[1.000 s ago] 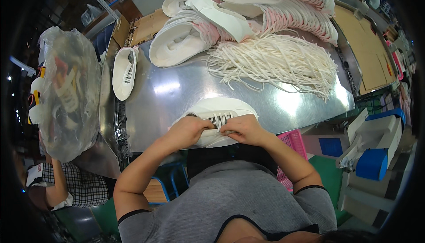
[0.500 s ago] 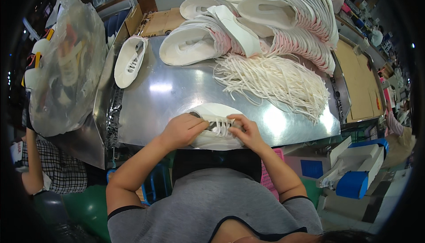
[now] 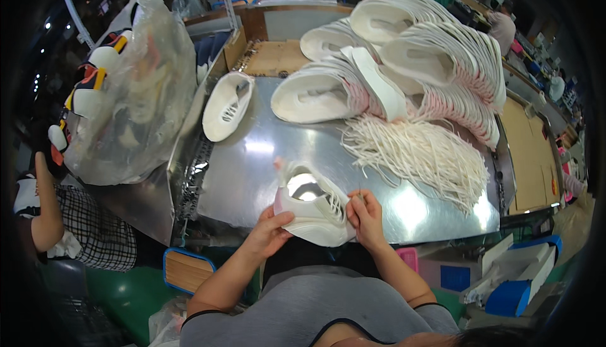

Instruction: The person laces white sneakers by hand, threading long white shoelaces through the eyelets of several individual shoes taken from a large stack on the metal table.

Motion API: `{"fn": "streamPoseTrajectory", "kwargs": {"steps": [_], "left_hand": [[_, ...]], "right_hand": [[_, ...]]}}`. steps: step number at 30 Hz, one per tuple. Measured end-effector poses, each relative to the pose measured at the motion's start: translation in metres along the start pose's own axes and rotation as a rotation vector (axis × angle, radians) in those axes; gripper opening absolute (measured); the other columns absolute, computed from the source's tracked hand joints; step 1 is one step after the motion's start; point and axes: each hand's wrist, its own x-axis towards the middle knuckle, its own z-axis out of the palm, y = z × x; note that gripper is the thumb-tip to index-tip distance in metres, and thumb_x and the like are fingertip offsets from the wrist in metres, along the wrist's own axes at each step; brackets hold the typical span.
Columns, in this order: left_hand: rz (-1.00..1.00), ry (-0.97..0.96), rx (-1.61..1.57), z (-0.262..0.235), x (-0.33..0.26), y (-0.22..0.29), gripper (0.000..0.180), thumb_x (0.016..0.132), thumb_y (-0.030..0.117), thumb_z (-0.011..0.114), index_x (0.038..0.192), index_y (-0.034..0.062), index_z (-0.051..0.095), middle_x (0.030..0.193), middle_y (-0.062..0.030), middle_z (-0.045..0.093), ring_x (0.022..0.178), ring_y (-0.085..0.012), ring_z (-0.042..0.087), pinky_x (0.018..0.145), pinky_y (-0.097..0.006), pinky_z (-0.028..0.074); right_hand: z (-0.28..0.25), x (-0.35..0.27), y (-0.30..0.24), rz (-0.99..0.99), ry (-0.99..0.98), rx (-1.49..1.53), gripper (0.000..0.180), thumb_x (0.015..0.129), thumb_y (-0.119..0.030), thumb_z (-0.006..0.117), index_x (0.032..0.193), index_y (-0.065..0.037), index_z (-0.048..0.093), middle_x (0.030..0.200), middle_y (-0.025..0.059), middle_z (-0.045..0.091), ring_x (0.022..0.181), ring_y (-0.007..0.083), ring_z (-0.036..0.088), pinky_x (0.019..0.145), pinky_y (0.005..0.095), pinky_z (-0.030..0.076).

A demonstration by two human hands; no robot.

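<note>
Both hands, left and right, grip the white shoe upper; it seems light, soft, best held by its sides

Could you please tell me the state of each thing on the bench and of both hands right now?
white shoe upper: held at the table's near edge, partly laced
left hand: gripping it
right hand: pinching its lace
single upper: lying apart, untouched
stacked uppers: nested in piles
loose laces: heaped
plastic bag: full
</note>
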Motion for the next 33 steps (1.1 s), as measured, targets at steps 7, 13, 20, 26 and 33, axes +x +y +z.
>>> {"fn": "streamPoseTrajectory", "kwargs": {"steps": [7,13,20,26,33], "left_hand": [[0.91,0.423,1.576,0.02,0.071,0.153,0.036,0.085,0.017,0.065,0.114,-0.0024,0.056,0.098,-0.0254,0.063,0.087,-0.0386,0.063,0.076,-0.043,0.05],[0.818,0.886,1.743,-0.109,0.257,0.221,0.046,0.082,0.028,0.074,0.113,-0.0004,0.055,0.108,-0.0241,0.063,0.095,-0.043,0.062,0.083,-0.05,0.05],[0.751,0.302,2.07,-0.102,0.245,0.181,0.063,0.078,0.019,0.076,0.131,-0.0014,0.049,0.12,-0.0201,0.057,0.112,-0.0384,0.054,0.094,-0.046,0.045],[1.2,0.557,1.839,-0.045,0.246,0.118,0.06,0.079,0.011,0.072,0.132,-0.002,0.046,0.117,-0.0217,0.051,0.101,-0.0395,0.056,0.087,-0.045,0.047],[1.015,0.635,1.678,-0.053,0.221,0.133,0.018,0.085,0.006,0.062,0.103,0.006,0.059,0.092,-0.014,0.06,0.086,-0.0346,0.06,0.079,-0.042,0.049]], "right_hand": [[-0.019,-0.014,0.018,0.034,0.015,-0.182,0.008,0.098,-0.01,0.057,0.105,-0.005,0.057,0.071,-0.0001,0.056,0.054,0.0039,0.042,0.049,0.0185,0.032],[-0.032,-0.018,0.024,0.003,-0.046,-0.636,0.011,0.096,-0.013,0.063,0.104,-0.005,0.063,0.074,-0.0008,0.063,0.059,0.0038,0.054,0.053,0.0195,0.04],[-0.042,-0.027,0.034,-0.051,-0.065,-0.702,0.019,0.092,-0.017,0.069,0.106,-0.005,0.064,0.079,0.0045,0.067,0.064,0.0103,0.06,0.059,0.0241,0.046],[-0.035,-0.027,0.027,-0.146,-0.097,-0.834,0.021,0.092,-0.018,0.068,0.109,-0.006,0.062,0.082,0.0063,0.066,0.067,0.0116,0.061,0.064,0.0249,0.048],[-0.036,-0.024,0.024,-0.032,-0.088,-0.505,0.017,0.095,-0.014,0.066,0.108,-0.005,0.061,0.08,0.0006,0.062,0.071,0.0065,0.057,0.063,0.0225,0.046]]}}
